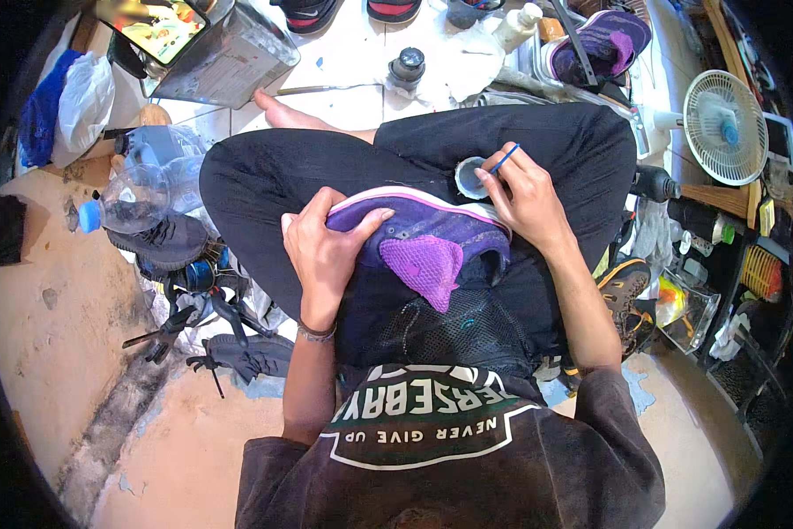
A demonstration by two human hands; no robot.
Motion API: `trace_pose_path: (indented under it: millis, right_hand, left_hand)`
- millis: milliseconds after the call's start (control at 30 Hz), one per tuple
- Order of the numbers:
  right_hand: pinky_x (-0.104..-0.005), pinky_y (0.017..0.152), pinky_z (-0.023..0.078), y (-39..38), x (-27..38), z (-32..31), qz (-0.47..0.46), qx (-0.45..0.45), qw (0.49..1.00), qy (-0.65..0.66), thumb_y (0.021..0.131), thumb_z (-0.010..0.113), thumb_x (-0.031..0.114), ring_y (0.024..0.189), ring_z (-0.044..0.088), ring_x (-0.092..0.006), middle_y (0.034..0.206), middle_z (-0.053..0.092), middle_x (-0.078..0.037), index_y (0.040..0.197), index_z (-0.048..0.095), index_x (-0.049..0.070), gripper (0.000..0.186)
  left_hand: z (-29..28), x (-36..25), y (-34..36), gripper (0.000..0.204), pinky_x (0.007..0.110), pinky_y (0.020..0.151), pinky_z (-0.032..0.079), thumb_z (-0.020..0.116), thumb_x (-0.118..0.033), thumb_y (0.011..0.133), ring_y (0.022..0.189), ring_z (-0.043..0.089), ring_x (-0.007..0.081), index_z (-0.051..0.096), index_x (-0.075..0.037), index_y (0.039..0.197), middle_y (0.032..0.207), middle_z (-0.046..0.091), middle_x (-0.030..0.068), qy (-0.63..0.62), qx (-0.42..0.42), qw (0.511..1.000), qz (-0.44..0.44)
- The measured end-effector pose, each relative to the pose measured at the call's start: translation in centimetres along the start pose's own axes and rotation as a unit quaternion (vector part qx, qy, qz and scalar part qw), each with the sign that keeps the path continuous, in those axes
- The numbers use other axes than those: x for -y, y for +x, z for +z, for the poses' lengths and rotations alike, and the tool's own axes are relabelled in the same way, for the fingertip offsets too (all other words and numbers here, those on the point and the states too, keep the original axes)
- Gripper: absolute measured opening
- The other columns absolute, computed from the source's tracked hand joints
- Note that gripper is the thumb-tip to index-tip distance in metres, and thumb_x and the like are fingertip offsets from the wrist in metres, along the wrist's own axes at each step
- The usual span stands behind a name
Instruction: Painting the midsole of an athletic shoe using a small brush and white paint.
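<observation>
A purple sneaker [365,225] with a white-and-pink sole edge lies on its side across my lap, its bright purple mesh tongue [423,264] sticking out. My left hand [321,242] grips one end of it, thumb on the upper and fingers over the sole edge. Above the shoe's other end, my right hand [528,194] pinches a thin blue stick [504,159], perhaps a small brush handle; its tip is hard to make out. Right beside those fingers is a small greyish cup [469,179] with a pale rim, over my dark trousers. Whether my fingers also touch the cup, I cannot tell.
Ahead on the white tiles stand a dark-capped bottle [407,68] and a large metal can [229,57]. A second purple sneaker [603,48] sits far right, near a white fan [725,128]. Plastic bottles [136,198] and dark shoes [163,242] crowd the left.
</observation>
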State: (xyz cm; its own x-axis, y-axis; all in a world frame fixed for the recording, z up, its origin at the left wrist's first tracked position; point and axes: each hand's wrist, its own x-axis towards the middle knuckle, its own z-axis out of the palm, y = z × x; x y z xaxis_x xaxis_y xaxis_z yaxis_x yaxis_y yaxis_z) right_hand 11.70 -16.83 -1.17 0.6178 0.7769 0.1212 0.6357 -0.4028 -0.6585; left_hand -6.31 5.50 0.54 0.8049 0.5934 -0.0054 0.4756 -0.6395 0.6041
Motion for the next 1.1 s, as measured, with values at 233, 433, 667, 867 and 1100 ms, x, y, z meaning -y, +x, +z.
trace_pose_path:
  millis: [233,433,667,867,1100]
  right_hand:
    - [-0.0247,0.057,0.041,0.1,-0.1,-0.9,0.217,-0.145,0.915,0.307,0.102,0.065,0.015,0.062,0.053,-0.0078,0.071,0.058,0.001,0.090,0.063,0.004,0.017]
    - [-0.0226,0.061,0.040,0.8,2.0,-2.8,0.223,-0.172,0.781,0.557,0.105,0.062,0.021,0.064,0.051,-0.0081,0.070,0.055,0.000,0.089,0.060,0.005,0.022]
    - [-0.0295,0.071,0.043,0.7,3.7,-4.0,0.190,-0.139,0.765,0.599,0.106,0.058,0.020,0.070,0.048,-0.0104,0.084,0.052,-0.001,0.096,0.055,0.006,0.017]
    - [-0.0266,0.066,0.048,1.1,2.1,-3.3,0.021,-0.110,0.989,0.101,0.092,0.074,0.006,0.069,0.062,-0.0147,0.085,0.066,-0.007,0.093,0.068,-0.002,0.010]
    - [-0.0373,0.070,0.047,0.5,-0.2,-0.5,-0.035,-0.005,0.998,-0.057,0.088,0.077,0.010,0.077,0.061,-0.0247,0.087,0.063,-0.007,0.090,0.068,0.002,0.012]
  left_hand:
    - [0.0,-0.1,0.0,0.046,0.038,0.073,0.036,0.091,-0.047,0.069,0.061,0.062,0.0250,0.067,-0.008,0.075,0.067,0.066,0.0067,-0.002,0.002,1.000,-0.004]
    - [-0.2,-0.1,0.1,0.046,0.038,0.073,0.036,0.091,-0.047,0.069,0.062,0.062,0.0252,0.067,-0.008,0.075,0.067,0.066,0.0067,-0.004,0.008,1.000,-0.010]
    - [-0.5,-0.6,0.3,0.045,0.036,0.070,0.042,0.094,-0.042,0.068,0.061,0.064,0.0245,0.067,-0.007,0.075,0.070,0.070,0.0076,0.024,0.008,1.000,-0.002]
    - [-0.5,-0.5,0.2,0.045,0.036,0.072,0.042,0.094,-0.042,0.068,0.062,0.063,0.0241,0.068,-0.007,0.076,0.071,0.071,0.0068,0.018,0.014,1.000,-0.013]
    - [-0.5,-0.6,0.2,0.044,0.036,0.072,0.042,0.094,-0.041,0.068,0.062,0.064,0.0244,0.068,-0.007,0.077,0.070,0.071,0.0066,0.015,0.018,1.000,-0.015]
